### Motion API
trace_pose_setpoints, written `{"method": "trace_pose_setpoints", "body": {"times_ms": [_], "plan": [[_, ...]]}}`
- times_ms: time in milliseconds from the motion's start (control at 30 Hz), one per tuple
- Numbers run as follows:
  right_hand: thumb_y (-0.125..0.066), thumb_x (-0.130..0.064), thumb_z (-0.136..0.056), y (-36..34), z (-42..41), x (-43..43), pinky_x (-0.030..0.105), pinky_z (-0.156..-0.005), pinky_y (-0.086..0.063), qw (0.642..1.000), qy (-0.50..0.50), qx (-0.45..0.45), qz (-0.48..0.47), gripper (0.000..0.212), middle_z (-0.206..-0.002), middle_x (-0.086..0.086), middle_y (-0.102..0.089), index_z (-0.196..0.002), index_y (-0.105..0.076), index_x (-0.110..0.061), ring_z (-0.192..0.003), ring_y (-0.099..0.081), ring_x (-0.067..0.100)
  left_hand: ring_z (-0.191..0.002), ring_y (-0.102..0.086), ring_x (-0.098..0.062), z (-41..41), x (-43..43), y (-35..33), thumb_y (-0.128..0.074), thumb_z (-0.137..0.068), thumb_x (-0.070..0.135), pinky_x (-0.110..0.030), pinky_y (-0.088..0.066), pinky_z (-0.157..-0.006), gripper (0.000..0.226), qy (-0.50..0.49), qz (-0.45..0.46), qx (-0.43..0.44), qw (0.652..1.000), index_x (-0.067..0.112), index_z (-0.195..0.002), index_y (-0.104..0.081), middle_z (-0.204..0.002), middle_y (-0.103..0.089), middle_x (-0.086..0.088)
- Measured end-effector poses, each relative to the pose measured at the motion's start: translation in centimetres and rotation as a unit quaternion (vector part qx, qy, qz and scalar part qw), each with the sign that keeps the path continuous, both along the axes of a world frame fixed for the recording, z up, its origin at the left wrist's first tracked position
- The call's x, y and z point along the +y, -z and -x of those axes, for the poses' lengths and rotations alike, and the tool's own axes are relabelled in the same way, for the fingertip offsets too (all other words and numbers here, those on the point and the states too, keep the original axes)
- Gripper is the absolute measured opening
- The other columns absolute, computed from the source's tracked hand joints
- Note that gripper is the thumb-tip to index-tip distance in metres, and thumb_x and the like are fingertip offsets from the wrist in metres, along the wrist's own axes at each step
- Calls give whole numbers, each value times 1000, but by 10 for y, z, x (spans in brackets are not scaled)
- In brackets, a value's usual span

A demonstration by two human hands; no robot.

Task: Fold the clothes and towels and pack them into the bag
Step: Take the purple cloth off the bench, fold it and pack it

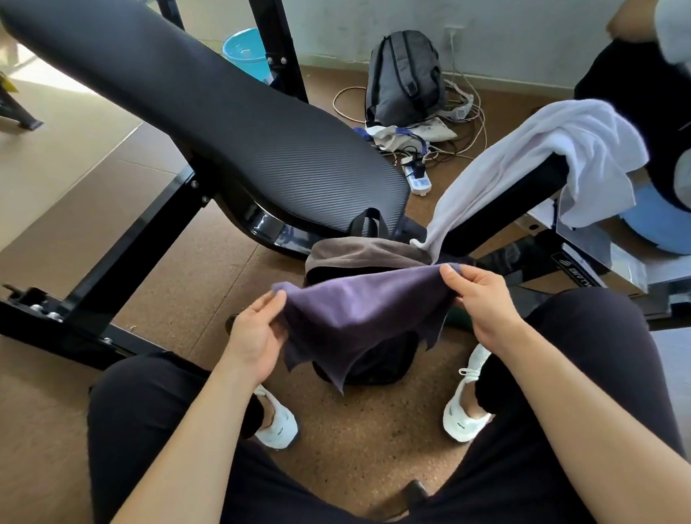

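left grip (pixel 257 335) + right grip (pixel 482 303) each pinch a top corner of the purple towel (pixel 361 311) | hangs spread right above the black bag (pixel 388 362) on the floor, ready for folding imo

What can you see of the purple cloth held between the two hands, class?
The purple cloth is a soft, matte towel, seemingly microfibre. It is held in the air, stretched along its top edge: the left hand pinches one upper corner, the right hand the other. The rest hangs slack in folds, its lower corners drooping to points, above a dark bag on the floor.
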State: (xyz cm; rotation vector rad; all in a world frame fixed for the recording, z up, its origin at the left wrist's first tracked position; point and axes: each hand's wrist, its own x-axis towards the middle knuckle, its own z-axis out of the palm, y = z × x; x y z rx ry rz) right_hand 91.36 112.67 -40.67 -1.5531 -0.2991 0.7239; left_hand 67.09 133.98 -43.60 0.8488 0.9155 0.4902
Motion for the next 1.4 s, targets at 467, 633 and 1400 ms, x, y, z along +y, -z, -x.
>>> {"method": "trace_pose_setpoints", "body": {"times_ms": [467,633,1400], "plan": [[-61,-19,-101,-15,-5,1,25,-77,-54,984,69,158,-46,17,-97,7,-75,-105,-74,-9,-93,-70,14,-119,-59,-25,0,2,6,-51,-104,8,-46,-51,-104,30,-53,-147,168,973,28,-123,-61,-120,-62,-3],[-65,-16,-97,-8,-10,-2,30,-77,-51,987,38,155,-19,11,-86,5,-73,-94,-74,-10,-91,-66,20,-122,-58,-23,2,3,4,-44,-106,4,-42,-49,-104,33,-53,-165,163,971,30,-112,-66,-120,-63,-1],[-72,6,-85,-25,-15,-14,27,-81,-57,994,-12,-30,-103,25,-81,3,-77,-86,-81,-17,-80,-71,16,-98,-72,-25,18,7,8,-72,-93,15,-49,-59,-92,18,23,-387,392,834,21,-107,-79,-100,-78,-4]]}}
